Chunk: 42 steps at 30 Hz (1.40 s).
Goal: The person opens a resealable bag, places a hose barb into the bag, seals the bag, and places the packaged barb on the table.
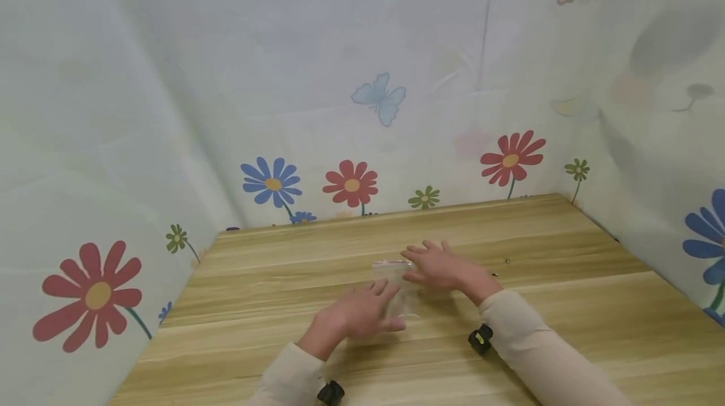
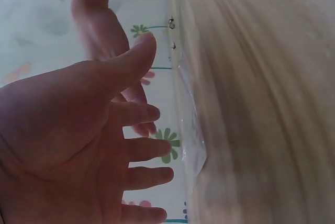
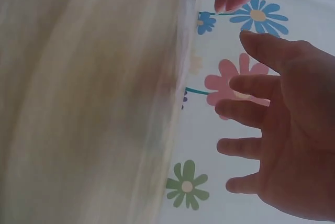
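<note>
A clear zip-lock plastic bag (image 1: 405,302) lies flat on the wooden table, its seal strip toward the back. My left hand (image 1: 362,311) is over the bag's left side, fingers spread and holding nothing. Over its upper right corner is my right hand (image 1: 438,267), also with fingers extended and nothing in the grasp. From the left wrist view, the bag (image 2: 193,145) shows as a thin, crinkled sheet on the tabletop beyond the left fingers (image 2: 149,149). The right wrist view has the right hand (image 3: 293,124) with its fingers apart, above the table surface.
Two tiny dark or metallic pieces, one a small item (image 1: 507,261) and the other a small item (image 1: 495,274), lie right of the right wrist. The wooden table (image 1: 272,267) meets a white curtain (image 1: 317,78) printed with flowers at its back and sides.
</note>
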Tool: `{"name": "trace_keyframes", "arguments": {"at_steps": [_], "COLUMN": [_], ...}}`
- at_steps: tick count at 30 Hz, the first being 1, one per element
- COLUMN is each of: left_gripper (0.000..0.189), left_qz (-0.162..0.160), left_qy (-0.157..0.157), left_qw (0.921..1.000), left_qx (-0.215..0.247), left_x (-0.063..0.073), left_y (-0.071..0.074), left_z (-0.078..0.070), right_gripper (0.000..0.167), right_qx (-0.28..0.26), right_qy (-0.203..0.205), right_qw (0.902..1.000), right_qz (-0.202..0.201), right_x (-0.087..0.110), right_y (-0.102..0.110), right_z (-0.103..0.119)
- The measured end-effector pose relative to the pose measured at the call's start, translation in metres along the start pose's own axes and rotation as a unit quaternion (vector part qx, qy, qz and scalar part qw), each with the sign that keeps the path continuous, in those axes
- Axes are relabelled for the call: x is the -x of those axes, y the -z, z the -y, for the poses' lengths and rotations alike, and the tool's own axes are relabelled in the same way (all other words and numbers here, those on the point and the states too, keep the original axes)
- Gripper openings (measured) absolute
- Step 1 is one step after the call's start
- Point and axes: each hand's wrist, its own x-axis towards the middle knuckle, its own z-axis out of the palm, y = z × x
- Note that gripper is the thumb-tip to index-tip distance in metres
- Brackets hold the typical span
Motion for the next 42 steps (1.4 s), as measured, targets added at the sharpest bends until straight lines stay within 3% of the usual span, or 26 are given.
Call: {"name": "trace_keyframes", "arguments": {"at_steps": [7, 17, 24, 35, 42], "left_gripper": [0.079, 0.079, 0.077, 0.075, 0.073], "left_qz": [0.035, 0.039, 0.038, 0.030, 0.029], "left_qy": [0.001, 0.008, 0.018, 0.037, 0.031], "left_qw": [0.9990, 0.9989, 0.9985, 0.9979, 0.9988], "left_qx": [0.030, 0.024, 0.034, 0.043, 0.026], "left_x": [0.000, 0.002, 0.000, 0.001, 0.002], "left_y": [-0.003, -0.004, -0.003, -0.004, 0.004], "left_z": [-0.004, -0.003, 0.003, 0.013, 0.004], "right_gripper": [0.052, 0.038, 0.017, 0.034, 0.051], "right_qx": [-0.020, 0.004, 0.020, 0.026, 0.014], "right_qy": [0.007, 0.008, 0.007, -0.013, -0.004], "right_qw": [0.9981, 0.9957, 0.9947, 0.9919, 0.9971], "right_qz": [0.057, 0.092, 0.101, 0.124, 0.075], "right_x": [-0.002, 0.001, 0.012, 0.033, 0.021], "right_y": [-0.006, -0.008, -0.001, 0.004, 0.004], "right_z": [0.005, 0.009, 0.012, 0.034, 0.027]}}
